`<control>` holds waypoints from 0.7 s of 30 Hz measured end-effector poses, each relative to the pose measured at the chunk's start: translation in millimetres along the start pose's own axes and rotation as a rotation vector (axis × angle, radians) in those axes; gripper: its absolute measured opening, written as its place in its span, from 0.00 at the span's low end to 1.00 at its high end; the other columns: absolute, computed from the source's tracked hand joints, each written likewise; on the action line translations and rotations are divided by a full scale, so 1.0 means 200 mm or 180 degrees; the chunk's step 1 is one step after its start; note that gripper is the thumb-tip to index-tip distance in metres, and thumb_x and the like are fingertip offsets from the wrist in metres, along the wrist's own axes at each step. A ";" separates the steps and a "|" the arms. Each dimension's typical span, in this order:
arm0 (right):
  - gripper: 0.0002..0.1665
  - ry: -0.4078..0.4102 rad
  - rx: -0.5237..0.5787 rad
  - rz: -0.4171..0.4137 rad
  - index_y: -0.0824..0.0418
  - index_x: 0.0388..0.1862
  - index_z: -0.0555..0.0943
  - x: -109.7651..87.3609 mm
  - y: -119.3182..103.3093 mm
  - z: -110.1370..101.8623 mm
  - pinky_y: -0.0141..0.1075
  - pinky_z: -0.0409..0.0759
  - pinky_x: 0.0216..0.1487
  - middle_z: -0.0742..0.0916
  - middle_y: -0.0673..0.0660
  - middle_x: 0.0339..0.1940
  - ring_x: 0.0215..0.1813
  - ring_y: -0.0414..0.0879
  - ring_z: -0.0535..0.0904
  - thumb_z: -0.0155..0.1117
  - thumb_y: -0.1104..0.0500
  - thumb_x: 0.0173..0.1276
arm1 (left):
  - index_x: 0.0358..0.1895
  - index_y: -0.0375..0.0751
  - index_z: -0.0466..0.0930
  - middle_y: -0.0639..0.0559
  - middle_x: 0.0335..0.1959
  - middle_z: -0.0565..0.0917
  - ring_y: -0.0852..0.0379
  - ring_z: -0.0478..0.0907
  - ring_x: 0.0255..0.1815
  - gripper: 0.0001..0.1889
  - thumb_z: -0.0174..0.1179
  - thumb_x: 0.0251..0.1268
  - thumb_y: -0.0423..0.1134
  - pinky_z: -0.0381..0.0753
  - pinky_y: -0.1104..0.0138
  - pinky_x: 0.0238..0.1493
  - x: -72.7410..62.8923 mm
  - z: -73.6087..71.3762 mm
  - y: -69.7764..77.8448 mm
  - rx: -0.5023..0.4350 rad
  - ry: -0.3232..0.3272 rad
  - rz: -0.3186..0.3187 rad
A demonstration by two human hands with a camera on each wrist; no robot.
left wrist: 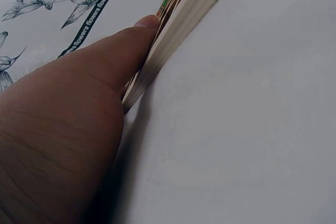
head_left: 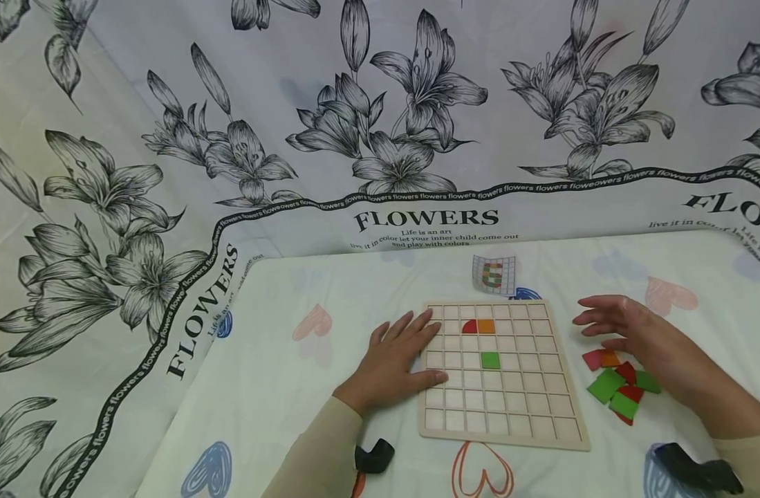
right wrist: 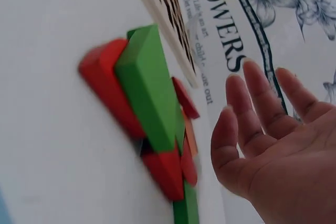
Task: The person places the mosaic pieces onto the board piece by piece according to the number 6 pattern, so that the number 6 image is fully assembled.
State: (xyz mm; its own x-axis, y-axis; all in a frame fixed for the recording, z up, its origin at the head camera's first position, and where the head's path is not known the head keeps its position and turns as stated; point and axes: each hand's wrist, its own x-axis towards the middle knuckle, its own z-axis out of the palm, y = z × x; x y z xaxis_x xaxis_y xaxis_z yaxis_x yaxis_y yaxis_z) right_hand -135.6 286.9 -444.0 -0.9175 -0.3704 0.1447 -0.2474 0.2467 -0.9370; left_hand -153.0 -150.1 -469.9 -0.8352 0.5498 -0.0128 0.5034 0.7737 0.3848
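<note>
A wooden grid board (head_left: 504, 408) lies on the table, divided into square cells. In its upper rows sit a red quarter-round piece (head_left: 469, 326) and an orange square (head_left: 485, 326); a green square (head_left: 490, 360) lies lower down. My left hand (head_left: 392, 363) rests on the board's left edge, fingers spread and thumb over the rim. Right of the board, my right hand (head_left: 647, 339) hovers beside a pile of loose pieces with nothing in its relaxed fingers. That pile holds green squares (head_left: 606, 385), red rounded pieces (right wrist: 105, 66) and an orange piece (head_left: 610, 357).
Behind the board stands a small pattern card (head_left: 494, 275) with a coloured grid figure. A white cloth with printed hearts covers the table (head_left: 261, 387). A flower-printed curtain (head_left: 330, 221) hangs along the back and left. Black straps (head_left: 375, 456) sit at both wrists.
</note>
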 end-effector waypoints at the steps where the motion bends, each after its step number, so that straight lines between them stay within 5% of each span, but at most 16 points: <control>1: 0.31 0.0051 -0.0061 0.0013 0.52 0.82 0.71 -0.01 0.01 -0.01 0.33 0.81 0.56 0.84 0.53 0.67 0.63 0.45 0.82 0.27 0.53 0.93 | 0.90 0.61 0.56 0.66 0.90 0.46 0.55 0.38 0.90 0.47 0.53 0.75 0.77 0.40 0.40 0.82 0.00 0.00 0.00 -0.0014 0.0001 0.0001; 10: 0.27 0.0256 -0.0241 0.0009 0.62 0.78 0.73 -0.05 0.10 -0.06 0.26 0.78 0.57 0.86 0.50 0.65 0.62 0.39 0.81 0.33 0.58 0.94 | 0.90 0.61 0.56 0.65 0.90 0.46 0.55 0.38 0.90 0.47 0.55 0.75 0.76 0.41 0.40 0.82 0.00 0.00 0.01 0.0009 -0.0011 -0.0020; 16: 0.22 0.0223 -0.0619 0.0409 0.64 0.75 0.74 -0.06 0.14 -0.08 0.24 0.79 0.52 0.87 0.46 0.59 0.57 0.32 0.81 0.53 0.58 0.90 | 0.90 0.61 0.55 0.65 0.91 0.45 0.55 0.37 0.90 0.48 0.54 0.75 0.76 0.40 0.40 0.82 0.00 0.00 0.01 0.0036 -0.0019 -0.0005; 21: 0.25 0.0077 -0.0889 0.0496 0.64 0.73 0.77 -0.06 0.13 -0.07 0.31 0.84 0.46 0.87 0.57 0.61 0.51 0.36 0.84 0.68 0.59 0.82 | 0.90 0.61 0.55 0.65 0.91 0.45 0.55 0.37 0.90 0.48 0.54 0.75 0.76 0.40 0.40 0.82 0.01 0.00 0.00 0.0031 -0.0021 -0.0010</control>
State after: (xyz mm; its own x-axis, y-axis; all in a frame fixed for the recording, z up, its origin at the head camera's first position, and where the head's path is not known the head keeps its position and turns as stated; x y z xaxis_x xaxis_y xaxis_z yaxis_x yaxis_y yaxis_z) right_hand -135.6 310.7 -465.9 -0.9574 -0.2882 0.0169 -0.1760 0.5364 -0.8254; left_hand -153.4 -148.8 -469.6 -0.8354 0.5493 -0.0201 0.5028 0.7784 0.3759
